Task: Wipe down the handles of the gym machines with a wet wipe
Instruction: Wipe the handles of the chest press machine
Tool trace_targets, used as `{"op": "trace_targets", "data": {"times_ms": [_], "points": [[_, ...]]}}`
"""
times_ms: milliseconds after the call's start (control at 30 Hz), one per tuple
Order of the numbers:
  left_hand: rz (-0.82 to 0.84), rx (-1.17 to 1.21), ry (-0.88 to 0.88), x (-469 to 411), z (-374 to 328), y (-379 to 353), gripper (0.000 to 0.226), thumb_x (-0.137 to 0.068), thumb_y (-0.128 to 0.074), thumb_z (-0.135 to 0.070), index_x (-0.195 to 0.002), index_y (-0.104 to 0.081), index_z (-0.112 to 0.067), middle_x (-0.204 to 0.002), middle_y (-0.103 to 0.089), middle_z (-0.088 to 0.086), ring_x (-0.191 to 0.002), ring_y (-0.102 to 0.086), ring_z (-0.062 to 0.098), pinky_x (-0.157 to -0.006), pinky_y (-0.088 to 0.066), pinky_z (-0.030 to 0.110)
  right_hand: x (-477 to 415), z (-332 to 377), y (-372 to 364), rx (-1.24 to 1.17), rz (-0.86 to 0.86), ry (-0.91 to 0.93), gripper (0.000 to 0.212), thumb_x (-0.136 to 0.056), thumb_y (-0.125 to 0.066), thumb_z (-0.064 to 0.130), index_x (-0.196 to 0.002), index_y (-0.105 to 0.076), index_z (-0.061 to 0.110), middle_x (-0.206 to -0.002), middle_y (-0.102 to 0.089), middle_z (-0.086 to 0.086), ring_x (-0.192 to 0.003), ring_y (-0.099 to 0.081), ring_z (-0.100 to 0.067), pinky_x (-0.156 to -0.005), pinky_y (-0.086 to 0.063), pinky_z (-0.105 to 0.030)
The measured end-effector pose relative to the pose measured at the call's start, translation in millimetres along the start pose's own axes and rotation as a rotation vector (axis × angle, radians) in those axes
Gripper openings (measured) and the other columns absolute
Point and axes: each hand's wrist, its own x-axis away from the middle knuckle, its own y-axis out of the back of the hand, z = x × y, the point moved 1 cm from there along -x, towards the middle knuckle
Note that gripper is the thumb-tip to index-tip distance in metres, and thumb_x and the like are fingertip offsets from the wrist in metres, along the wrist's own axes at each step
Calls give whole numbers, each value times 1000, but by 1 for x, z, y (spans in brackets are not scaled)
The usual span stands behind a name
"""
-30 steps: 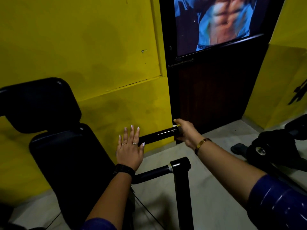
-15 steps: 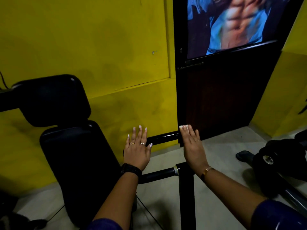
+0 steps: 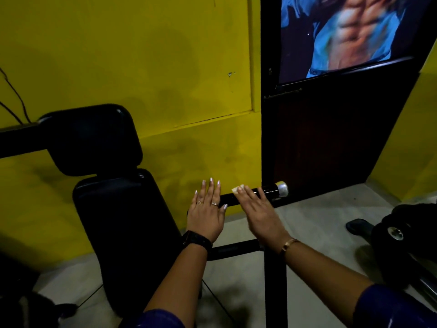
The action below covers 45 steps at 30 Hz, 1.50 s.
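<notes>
Head view: your right hand (image 3: pixel 262 214), fingers straight, presses the wet wipe (image 3: pixel 237 188) flat onto the black handle (image 3: pixel 269 189); your left hand (image 3: pixel 207 214) rests flat on its inner end. The wipe looks limp, the handle rigid and probably slick. The silver end cap (image 3: pixel 282 188) bounds your stroke; the door (image 3: pixel 331 138) stands close behind.

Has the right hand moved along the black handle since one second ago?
Yes: the right hand slid inward along the black tubular handle, off its silver end cap.
</notes>
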Motion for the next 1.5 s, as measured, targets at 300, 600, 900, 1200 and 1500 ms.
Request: {"op": "trace_targets", "data": {"times_ms": [300,600,900,1200,1500], "points": [[-3,47,-5,2,1,-3,63,-97,-27,-45,-151,-31,-11,-156,-30,8,-145,-18,22,-115,-22,39,-15,26,-9,30,-98,-153,44,-85,-49,-3,-128,-57,0,-132,-58,-19,-129,-49,-33,-113,-24,-51],[-181,1073,654,20,8,15,46,-105,-32,-37,-148,-38,-19,-156,-31,3,-146,-20,13,-112,-20,25,-23,22,-7,90,-108,-256,44,-84,-70,8,-126,-60,5,-128,-61,-15,-126,-53,-32,-112,-22,-51],[-37,1731,1058,31,35,5,73,-101,-6,-55,-125,-58,-11,-125,-60,9,-114,-57,21,-90,-44,27,-40,87,-49,68,-43,220,42,-87,-47,6,-127,-59,2,-128,-62,-13,-123,-56,-24,-111,-32,-46],[56,1871,1136,52,50,-2,92,-92,1,-71,-141,-46,-9,-147,-44,8,-140,-36,24,-108,-26,31,-50,69,-46,225,85,685,45,-90,-38,7,-130,-58,5,-137,-55,-11,-131,-49,-26,-113,-28,-42],[91,1867,1079,47,51,0,90,-92,-2,-72,-129,-56,-10,-136,-56,16,-124,-51,28,-89,-45,31,-17,60,-53,233,101,654,45,-96,-32,9,-138,-50,9,-146,-46,-9,-137,-40,-26,-116,-19,-45]]}}
